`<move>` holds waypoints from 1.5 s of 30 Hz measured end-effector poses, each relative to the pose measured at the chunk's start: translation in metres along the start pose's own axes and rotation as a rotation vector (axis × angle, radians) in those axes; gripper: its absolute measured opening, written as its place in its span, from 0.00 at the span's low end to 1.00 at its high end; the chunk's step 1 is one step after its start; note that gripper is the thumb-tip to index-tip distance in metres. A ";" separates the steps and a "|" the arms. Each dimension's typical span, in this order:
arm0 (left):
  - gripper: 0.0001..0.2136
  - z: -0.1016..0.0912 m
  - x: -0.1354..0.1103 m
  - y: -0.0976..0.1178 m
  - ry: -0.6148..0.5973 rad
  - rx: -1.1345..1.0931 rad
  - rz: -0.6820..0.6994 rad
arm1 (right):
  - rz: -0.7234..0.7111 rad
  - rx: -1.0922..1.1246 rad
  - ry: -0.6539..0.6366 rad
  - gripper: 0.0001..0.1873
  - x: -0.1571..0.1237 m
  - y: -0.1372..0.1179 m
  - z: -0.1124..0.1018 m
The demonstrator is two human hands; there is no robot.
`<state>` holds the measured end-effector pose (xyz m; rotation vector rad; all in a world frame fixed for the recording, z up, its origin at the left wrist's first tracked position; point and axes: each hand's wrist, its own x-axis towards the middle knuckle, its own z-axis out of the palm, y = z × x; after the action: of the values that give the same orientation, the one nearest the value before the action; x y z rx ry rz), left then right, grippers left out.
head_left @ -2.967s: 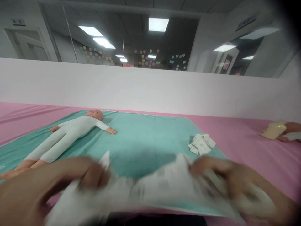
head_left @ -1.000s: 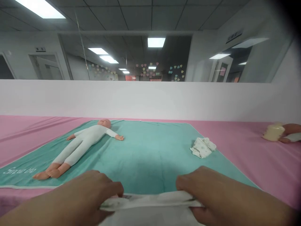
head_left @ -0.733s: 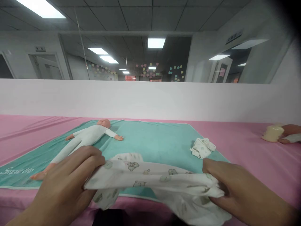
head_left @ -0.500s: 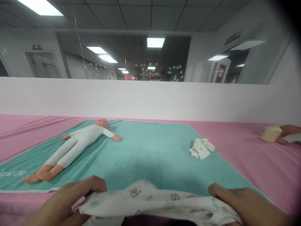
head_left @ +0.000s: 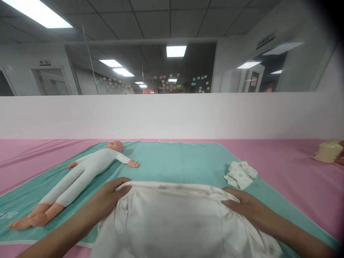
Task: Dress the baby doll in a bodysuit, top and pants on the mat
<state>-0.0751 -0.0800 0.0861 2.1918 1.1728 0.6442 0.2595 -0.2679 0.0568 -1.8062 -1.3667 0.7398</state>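
A white baby garment [head_left: 172,218] with faint prints hangs between my hands, its top edge stretched nearly level. My left hand [head_left: 116,193] grips the left end of that edge between thumb and fingers. The right end is pinched in my right hand [head_left: 238,200]. The garment's lower part runs out of the frame, so its full shape is hidden. Beyond it, to the left, a baby doll [head_left: 92,165] in a white bodysuit lies on its back with arms spread. A small folded printed cloth [head_left: 240,175] lies to the right, past my right hand.
A teal towel [head_left: 172,161] covers the middle of the pink padded surface [head_left: 290,172]. At the far right stands a pale yellow container [head_left: 327,151], with part of something skin-toned beside it. A white wall [head_left: 166,116] with a wide glass panel [head_left: 188,71] rises behind.
Both hands have moved up and closer together, lifting the garment, which now hangs down with its plain side showing. Before, it was bunched low, prints visible. The view has shifted slightly.
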 end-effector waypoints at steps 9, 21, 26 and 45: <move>0.21 0.049 0.160 -0.038 -0.056 0.425 0.047 | 0.023 0.116 0.063 0.26 0.150 0.049 -0.008; 0.26 0.114 0.302 -0.101 -0.069 0.539 -0.079 | 0.044 -0.476 0.253 0.24 0.296 0.124 -0.003; 0.21 0.125 0.308 -0.102 -0.020 0.659 -0.031 | 0.063 -0.580 0.316 0.20 0.304 0.128 -0.001; 0.26 0.213 0.239 -0.048 -0.089 0.516 0.173 | -0.086 -0.731 0.086 0.33 0.260 0.061 0.122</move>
<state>0.1535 0.0916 -0.0658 2.7444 1.2103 0.3261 0.2639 -0.0007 -0.0649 -2.2636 -1.7853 0.0965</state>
